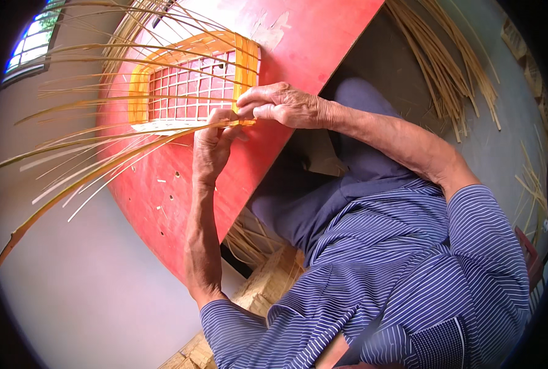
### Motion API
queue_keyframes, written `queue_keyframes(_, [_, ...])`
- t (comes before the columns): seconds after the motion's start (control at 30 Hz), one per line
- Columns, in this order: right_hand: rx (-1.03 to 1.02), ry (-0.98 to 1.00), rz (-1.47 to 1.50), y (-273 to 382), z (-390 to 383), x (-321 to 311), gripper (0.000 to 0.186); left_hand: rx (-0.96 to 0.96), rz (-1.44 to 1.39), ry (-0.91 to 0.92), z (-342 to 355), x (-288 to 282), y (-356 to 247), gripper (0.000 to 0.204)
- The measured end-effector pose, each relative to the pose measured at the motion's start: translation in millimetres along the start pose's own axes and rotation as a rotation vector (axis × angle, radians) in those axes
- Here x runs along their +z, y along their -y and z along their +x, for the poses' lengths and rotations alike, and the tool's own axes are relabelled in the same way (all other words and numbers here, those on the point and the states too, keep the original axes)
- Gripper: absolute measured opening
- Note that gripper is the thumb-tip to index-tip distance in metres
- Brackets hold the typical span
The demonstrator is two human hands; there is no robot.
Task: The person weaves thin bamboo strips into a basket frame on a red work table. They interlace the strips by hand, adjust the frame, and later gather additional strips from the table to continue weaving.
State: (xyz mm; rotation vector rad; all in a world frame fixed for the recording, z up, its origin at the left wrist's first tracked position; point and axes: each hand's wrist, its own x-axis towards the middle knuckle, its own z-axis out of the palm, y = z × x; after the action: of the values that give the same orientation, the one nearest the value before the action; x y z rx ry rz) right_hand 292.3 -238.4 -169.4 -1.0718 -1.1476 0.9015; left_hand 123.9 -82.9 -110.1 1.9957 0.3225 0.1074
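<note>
A half-woven basket [247,58] with orange-yellow sides and an open lattice bottom [188,89] rests on a red board. My left hand [212,144] grips a bundle of bamboo strips [132,154] at the basket's near right corner, the strips fanning out to the left. Just above it, my right hand [283,106] pinches at the same corner, its thumb and forefinger closed on an orange strip end [244,123]. The exact hold of the fingertips is partly hidden. Long loose strips stick out leftward from the basket's wall.
The red board [188,190] has small holes and scattered slivers. A bundle of split bamboo [440,61] lies on the floor at the far right, with more strips [532,184] nearer. Pale wooden blocks [265,286] stand below the board, and a window [34,40] is at the upper left.
</note>
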Motion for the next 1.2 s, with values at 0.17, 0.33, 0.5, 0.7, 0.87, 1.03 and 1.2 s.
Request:
queue_keyframes(0.17, [-0.134, 0.0, -0.077, -18.9, 9.2, -3.0, 0.031, -0.008, 0.022, 0.006, 0.4, 1.0, 2.6, 0.011])
queue_keyframes(0.33, [-0.169, 0.014, -0.068, -16.8, 10.6, -6.7, 0.035, -0.047, -0.048, 0.004, -4.0, -2.6, 4.6, 0.017])
queue_keyframes(0.5, [0.068, -0.252, 0.157, -14.6, 4.6, -4.9, 0.026, -0.164, -0.114, -0.09, -4.9, 6.3, -6.3, 0.058])
queue_keyframes(0.7, [-0.02, -0.308, -0.096, -17.3, 3.9, -2.2, 0.019, -0.206, 0.038, -0.013, -1.8, -1.9, -8.3, 0.062])
queue_keyframes(0.87, [-0.055, -0.317, -0.051, -12.5, 3.2, -6.0, 0.02, -0.223, 0.064, -0.012, -2.3, -4.3, -7.7, 0.052])
queue_keyframes(1.03, [-0.292, -0.269, -0.285, -22.1, 6.3, -2.4, 0.019, -0.229, -0.015, -0.049, -6.0, -1.9, -5.3, 0.049])
queue_keyframes(1.2, [-0.334, -0.236, -0.328, -27.1, 10.2, -2.8, 0.018, -0.18, -0.025, -0.017, -5.5, -4.8, -0.2, 0.045])
